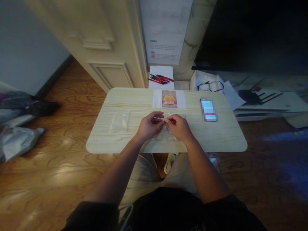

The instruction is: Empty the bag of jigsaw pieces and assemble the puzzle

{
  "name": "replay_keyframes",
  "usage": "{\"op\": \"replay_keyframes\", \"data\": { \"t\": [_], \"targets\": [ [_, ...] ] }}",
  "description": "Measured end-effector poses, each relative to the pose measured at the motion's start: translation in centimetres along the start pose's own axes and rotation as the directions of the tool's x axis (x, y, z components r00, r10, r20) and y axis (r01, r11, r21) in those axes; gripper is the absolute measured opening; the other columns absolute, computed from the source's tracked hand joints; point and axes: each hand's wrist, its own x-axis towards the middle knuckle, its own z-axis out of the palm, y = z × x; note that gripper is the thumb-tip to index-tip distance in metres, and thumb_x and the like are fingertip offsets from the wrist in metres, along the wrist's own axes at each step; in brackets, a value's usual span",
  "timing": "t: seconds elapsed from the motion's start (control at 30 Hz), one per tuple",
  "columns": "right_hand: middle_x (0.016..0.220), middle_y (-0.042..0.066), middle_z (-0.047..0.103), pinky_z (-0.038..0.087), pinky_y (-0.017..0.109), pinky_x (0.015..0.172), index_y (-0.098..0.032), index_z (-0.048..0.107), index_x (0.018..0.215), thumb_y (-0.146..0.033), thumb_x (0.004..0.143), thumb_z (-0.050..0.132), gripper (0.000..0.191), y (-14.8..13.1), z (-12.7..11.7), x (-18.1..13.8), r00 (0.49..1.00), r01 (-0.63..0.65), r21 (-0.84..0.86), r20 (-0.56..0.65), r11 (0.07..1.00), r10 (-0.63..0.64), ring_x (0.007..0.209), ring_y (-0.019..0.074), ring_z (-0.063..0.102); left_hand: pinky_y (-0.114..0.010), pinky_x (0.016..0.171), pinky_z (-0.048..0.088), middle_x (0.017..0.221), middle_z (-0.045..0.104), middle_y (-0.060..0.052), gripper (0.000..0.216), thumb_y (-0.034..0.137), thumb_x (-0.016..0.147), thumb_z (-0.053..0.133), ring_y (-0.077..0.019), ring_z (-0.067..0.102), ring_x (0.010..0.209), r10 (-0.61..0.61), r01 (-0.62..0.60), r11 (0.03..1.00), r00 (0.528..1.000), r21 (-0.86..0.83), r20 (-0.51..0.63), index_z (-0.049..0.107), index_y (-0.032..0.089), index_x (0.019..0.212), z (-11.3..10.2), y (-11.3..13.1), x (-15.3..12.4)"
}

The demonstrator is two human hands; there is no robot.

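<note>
Over the middle of a pale wood-grain table, my left hand and my right hand meet, thumbs and fingertips pinched close together. Between the fingertips is a small whitish piece, too small to name. Just below the fingers lie small light-coloured bits with darker specks, partly hidden by my hands. A clear plastic bag rests on the table to the left of my left hand. Beyond my hands lies a sheet with a printed picture of a yellow figure.
A phone with a lit screen lies on the table's right side. Behind the table, several red and black pens sit on white paper. A white box with a black cable stands at back right. Bags lie on the floor at left.
</note>
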Motion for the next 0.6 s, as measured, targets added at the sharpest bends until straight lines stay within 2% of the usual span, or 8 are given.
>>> {"op": "replay_keyframes", "data": {
  "t": [0.17,0.3,0.47,0.6],
  "targets": [
    [0.090,0.004,0.074,0.050,0.031,0.076,-0.022,0.075,0.090,-0.025,0.093,0.067,0.009,0.8,0.1,-0.1,0.997,-0.042,-0.017,-0.065,0.999,0.041,0.081,0.0185,0.065,-0.031,0.080,0.061,0.098,0.078,-0.006,0.046,0.037,0.083,0.078,-0.0179,0.075,0.087,-0.036,0.036,0.999,0.999,-0.024,0.020,0.065,0.020,0.123,-0.6,-0.9,-0.2],
    [0.086,0.003,0.074,0.049,0.030,0.073,-0.021,0.075,0.090,-0.028,0.091,0.068,0.010,1.2,0.4,-0.2,0.987,-0.122,0.014,-0.100,0.992,0.123,0.076,0.0182,0.066,-0.030,0.077,0.061,0.099,0.078,-0.007,0.045,0.040,0.083,0.079,-0.0169,0.074,0.083,-0.013,0.012,0.997,1.000,0.078,0.006,0.067,0.019,0.120,-0.8,-0.9,-0.4],
    [0.087,0.002,0.075,0.050,0.029,0.073,-0.021,0.075,0.091,-0.032,0.091,0.066,0.014,0.7,0.5,-0.1,0.986,-0.158,0.138,-0.037,0.978,0.164,0.077,0.0175,0.067,-0.031,0.082,0.059,0.101,0.078,-0.006,0.041,0.044,0.084,0.079,-0.0180,0.073,0.091,0.071,-0.066,0.968,0.997,0.241,-0.014,0.072,0.021,0.117,-0.5,-0.5,-0.5],
    [0.086,0.002,0.075,0.051,0.029,0.073,-0.020,0.074,0.091,-0.035,0.092,0.066,0.017,0.3,0.4,0.0,0.985,-0.167,0.197,-0.002,0.966,0.171,0.077,0.0175,0.067,-0.029,0.078,0.059,0.097,0.078,-0.004,0.030,0.043,0.089,0.073,-0.0170,0.073,0.087,0.083,-0.083,0.971,0.996,0.226,0.011,0.073,0.020,0.108,-0.3,-0.4,-0.4]
  ]
}}
